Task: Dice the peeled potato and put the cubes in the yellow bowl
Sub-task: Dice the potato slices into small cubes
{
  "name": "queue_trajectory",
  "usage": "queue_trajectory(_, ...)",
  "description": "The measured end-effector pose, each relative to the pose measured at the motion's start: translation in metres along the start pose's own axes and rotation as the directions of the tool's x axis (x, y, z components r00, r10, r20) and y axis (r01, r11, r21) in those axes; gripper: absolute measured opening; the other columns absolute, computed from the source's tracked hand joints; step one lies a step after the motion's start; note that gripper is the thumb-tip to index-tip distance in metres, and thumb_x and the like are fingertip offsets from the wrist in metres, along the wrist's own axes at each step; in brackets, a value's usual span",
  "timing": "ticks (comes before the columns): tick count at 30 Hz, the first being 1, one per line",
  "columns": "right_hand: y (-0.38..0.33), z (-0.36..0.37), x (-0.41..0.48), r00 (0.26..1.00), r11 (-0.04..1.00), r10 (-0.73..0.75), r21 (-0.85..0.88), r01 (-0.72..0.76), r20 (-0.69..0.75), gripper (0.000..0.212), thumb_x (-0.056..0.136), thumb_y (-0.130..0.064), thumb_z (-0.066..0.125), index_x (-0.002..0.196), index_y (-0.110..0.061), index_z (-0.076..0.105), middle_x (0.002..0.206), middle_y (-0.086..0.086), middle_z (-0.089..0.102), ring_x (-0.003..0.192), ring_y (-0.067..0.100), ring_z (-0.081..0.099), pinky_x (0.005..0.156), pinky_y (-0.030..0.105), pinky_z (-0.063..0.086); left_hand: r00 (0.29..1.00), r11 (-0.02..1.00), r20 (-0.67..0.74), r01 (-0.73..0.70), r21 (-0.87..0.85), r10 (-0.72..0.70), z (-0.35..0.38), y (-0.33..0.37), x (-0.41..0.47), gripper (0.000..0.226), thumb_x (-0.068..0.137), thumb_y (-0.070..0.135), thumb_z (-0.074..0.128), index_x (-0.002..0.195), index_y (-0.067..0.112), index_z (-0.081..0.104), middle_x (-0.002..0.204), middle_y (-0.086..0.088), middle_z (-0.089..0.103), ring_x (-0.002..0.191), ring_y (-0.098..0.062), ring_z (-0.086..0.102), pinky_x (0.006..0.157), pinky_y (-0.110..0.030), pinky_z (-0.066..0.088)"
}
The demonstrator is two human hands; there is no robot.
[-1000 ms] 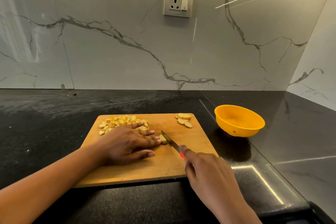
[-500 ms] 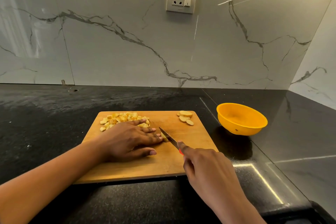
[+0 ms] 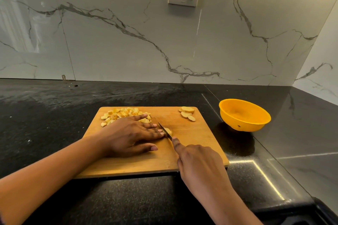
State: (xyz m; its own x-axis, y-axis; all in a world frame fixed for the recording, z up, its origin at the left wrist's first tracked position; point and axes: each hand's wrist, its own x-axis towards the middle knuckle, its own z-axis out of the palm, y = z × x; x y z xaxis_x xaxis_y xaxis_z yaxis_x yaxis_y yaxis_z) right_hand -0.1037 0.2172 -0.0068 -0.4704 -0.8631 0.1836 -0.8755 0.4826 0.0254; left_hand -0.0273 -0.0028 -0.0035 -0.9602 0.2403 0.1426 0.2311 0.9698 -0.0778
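two hands work over the wooden cutting board (image 3: 192,148), and the step in hand looks like dicing one of the last potato pieces. the left hand (image 3: 128,136) lies flat and spread on the board, fingers extended rather than curled, its fingertips (image 3: 161,130) pressing the small potato piece (image 3: 168,131) near the board's middle. the right hand (image 3: 199,162) is closed around the knife (image 3: 164,130); the handle is hidden inside the grip and the index finger runs along the spine, with the blade set on the piece just beside the left fingertips.

to do this well, i judge the left fingertips should tuck back, since they sit touching the blade's side on a very small piece. a short, straight downward press suits a piece this small better than a long draw, and the tip should stay on the wood so the piece does not skid.

a pile of cut cubes (image 3: 126,114) sits at the far left of the board, partly behind the left hand. three uncut slices (image 3: 187,113) wait at the far right corner. the yellow bowl (image 3: 244,115) stands on the black counter (image 3: 54,115) to the right of the board, apart from it, and looks empty, so the transfer is yet to come.
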Motion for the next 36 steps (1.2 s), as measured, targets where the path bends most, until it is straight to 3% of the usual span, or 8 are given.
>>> queue_trajectory(8, 0.008, -0.007, -0.031, 0.997, 0.997, 0.007, 0.073, -0.002, -0.071, 0.052, 0.103, -0.033, 0.028, 0.152, -0.031, 0.011, 0.107, -0.005, 0.06, 0.085, 0.016, 0.05, 0.07, 0.03, 0.039, 1.0, 1.0, 0.02, 0.021, -0.002, -0.021, -0.001, 0.0, 0.002, 0.057, 0.09, 0.065, 0.01, 0.139, 0.04, 0.027, 0.138, 0.024, 0.027, 0.134, 0.009, 0.017, 0.11, -0.018, -0.01)
queue_trajectory(13, 0.009, -0.015, -0.044, 0.997, 0.993, 0.033, 0.113, -0.025, -0.064, 0.052, 0.102, -0.037, 0.029, 0.152, -0.034, 0.013, 0.111, -0.006, 0.06, 0.091, 0.014, 0.053, 0.068, 0.027, 0.036, 0.998, 0.998, 0.028, 0.053, -0.023, -0.052, 0.001, -0.002, 0.003, 0.062, 0.088, 0.069, 0.008, 0.138, 0.041, 0.031, 0.141, 0.023, 0.034, 0.134, 0.011, 0.019, 0.112, -0.017, -0.005)
queue_trajectory(16, 0.015, -0.028, -0.059, 0.997, 0.99, 0.049, 0.135, -0.041, -0.051, 0.05, 0.101, -0.039, 0.03, 0.15, -0.04, 0.017, 0.112, -0.006, 0.061, 0.092, 0.014, 0.054, 0.053, 0.019, 0.027, 0.999, 0.999, 0.024, 0.047, -0.025, -0.046, 0.003, -0.003, 0.003, 0.068, 0.085, 0.072, 0.004, 0.138, 0.04, 0.033, 0.142, 0.022, 0.037, 0.134, 0.01, 0.021, 0.114, -0.021, -0.001)
queue_trajectory(19, 0.022, -0.038, -0.07, 0.994, 0.99, 0.061, 0.133, -0.048, -0.091, 0.049, 0.1, -0.041, 0.032, 0.148, -0.044, 0.021, 0.1, -0.008, 0.06, 0.084, 0.011, 0.053, 0.048, 0.018, 0.024, 0.995, 0.996, -0.095, 0.025, -0.088, -0.033, 0.003, 0.0, 0.003, 0.062, 0.091, 0.067, 0.015, 0.13, 0.035, 0.05, 0.131, 0.018, 0.053, 0.126, 0.01, 0.037, 0.114, -0.027, 0.008)
queue_trajectory(22, 0.031, -0.042, -0.062, 0.958, 0.981, 0.137, 0.171, -0.095, -0.253, 0.047, 0.098, -0.041, 0.038, 0.144, -0.046, 0.03, 0.084, -0.012, 0.056, 0.065, 0.009, 0.049, 0.047, 0.018, 0.028, 0.964, 0.99, -0.257, 0.026, -0.136, -0.06, 0.001, -0.005, 0.009, 0.04, 0.093, 0.054, 0.039, 0.118, 0.032, 0.061, 0.118, 0.015, 0.064, 0.112, 0.005, 0.055, 0.113, -0.034, 0.021)
queue_trajectory(26, 0.045, -0.036, -0.025, 0.882, 0.946, 0.287, 0.256, -0.199, -0.375, 0.043, 0.097, -0.032, 0.046, 0.139, -0.041, 0.046, 0.074, -0.008, 0.058, 0.05, 0.005, 0.037, 0.046, 0.017, 0.022, 0.992, 0.973, -0.003, 0.122, -0.198, -0.125, -0.012, -0.005, 0.033, 0.044, 0.091, 0.026, 0.059, 0.132, 0.035, 0.048, 0.136, 0.014, 0.051, 0.126, 0.0, 0.043, 0.115, -0.027, 0.02)
queue_trajectory(29, 0.047, -0.029, -0.008, 0.872, 0.93, 0.317, 0.301, -0.209, -0.374, 0.043, 0.098, -0.031, 0.044, 0.141, -0.038, 0.042, 0.076, -0.009, 0.056, 0.052, 0.004, 0.037, 0.047, 0.016, 0.023, 0.974, 0.954, 0.167, 0.188, -0.232, -0.151, -0.02, -0.007, 0.048, 0.047, 0.092, 0.024, 0.058, 0.135, 0.038, 0.046, 0.133, 0.013, 0.049, 0.117, -0.003, 0.04, 0.098, -0.016, 0.033)
queue_trajectory(36, 0.044, -0.014, -0.012, 0.889, 0.925, 0.328, 0.301, -0.233, -0.32, 0.044, 0.099, -0.035, 0.041, 0.142, -0.04, 0.039, 0.098, -0.009, 0.067, 0.072, 0.007, 0.045, 0.059, 0.022, 0.032, 0.963, 0.937, 0.24, 0.189, -0.293, -0.119, -0.027, -0.011, 0.062, 0.031, 0.091, 0.017, 0.06, 0.119, 0.03, 0.064, 0.119, 0.008, 0.054, 0.107, -0.007, 0.047, 0.094, -0.022, 0.041)
